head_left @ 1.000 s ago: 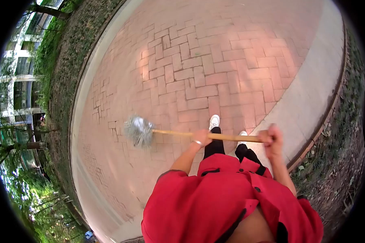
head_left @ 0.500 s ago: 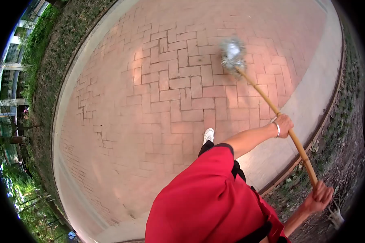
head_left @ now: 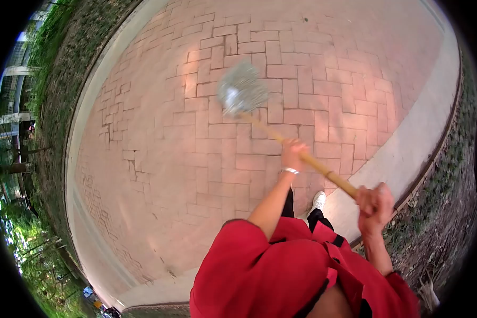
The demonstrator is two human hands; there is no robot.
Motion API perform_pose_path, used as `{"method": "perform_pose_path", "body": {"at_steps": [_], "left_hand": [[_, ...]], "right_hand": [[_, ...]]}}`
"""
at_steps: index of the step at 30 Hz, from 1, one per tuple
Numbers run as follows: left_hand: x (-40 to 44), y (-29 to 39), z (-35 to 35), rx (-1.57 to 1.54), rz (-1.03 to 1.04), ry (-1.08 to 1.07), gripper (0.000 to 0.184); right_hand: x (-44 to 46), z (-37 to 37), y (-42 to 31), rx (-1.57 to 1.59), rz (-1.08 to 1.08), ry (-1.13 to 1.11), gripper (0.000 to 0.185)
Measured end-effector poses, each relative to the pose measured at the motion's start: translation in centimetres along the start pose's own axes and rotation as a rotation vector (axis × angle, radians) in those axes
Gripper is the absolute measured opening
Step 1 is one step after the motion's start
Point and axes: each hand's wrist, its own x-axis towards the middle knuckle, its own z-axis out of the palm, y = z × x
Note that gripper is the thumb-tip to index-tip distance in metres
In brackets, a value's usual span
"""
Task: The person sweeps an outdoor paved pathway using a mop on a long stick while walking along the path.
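A broom with a long bamboo handle (head_left: 326, 171) slants across the view in both my hands. Its bushy, silvery-grey head (head_left: 243, 90), blurred by motion, is over the red brick paving up and to the left. My left hand (head_left: 294, 151), with a silver bracelet at the wrist, wraps round the middle of the handle. Nearer my body, my right hand (head_left: 374, 204) is closed round the handle's upper end. One white shoe (head_left: 318, 201) shows below the handle.
Pale concrete edging (head_left: 408, 146) runs along both sides of the brick path (head_left: 196, 175). Beyond a low kerb on the right lie plants and bare soil (head_left: 432, 241). Greenery, trees and a building (head_left: 16, 90) stand at the left.
The broom head has swept left across the bricks. My left hand has moved left with it, while my right hand has come up and left. A white shoe now shows further right.
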Motion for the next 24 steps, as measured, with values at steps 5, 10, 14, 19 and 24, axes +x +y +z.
{"method": "perform_pose_path", "body": {"at_steps": [5, 10, 14, 19, 24], "left_hand": [[-11.1, -11.5, -11.7, 0.303, -0.38, -0.3, 0.015], [-17.7, -11.7, -19.5, 0.62, -0.714, -0.363, 0.02], [-17.2, -6.1, -17.5, 0.553, -0.615, -0.38, 0.021], [-13.6, 6.1, -7.1, 0.29, -0.093, -0.528, 0.022], [-10.4, 20.1, 2.8, -0.008, 0.365, -0.655, 0.025]], "right_hand": [[0.1, 4.4, 13.0, 0.035, 0.487, -0.217, 0.028], [-1.1, 7.4, 16.1, 0.267, 0.594, -0.383, 0.028], [-1.5, 3.0, 10.6, 0.282, 0.492, -0.44, 0.03], [-4.9, -11.5, -0.8, 0.307, 0.214, -0.121, 0.03], [-14.3, -20.4, -12.0, 0.224, -0.222, 0.203, 0.03]]}}
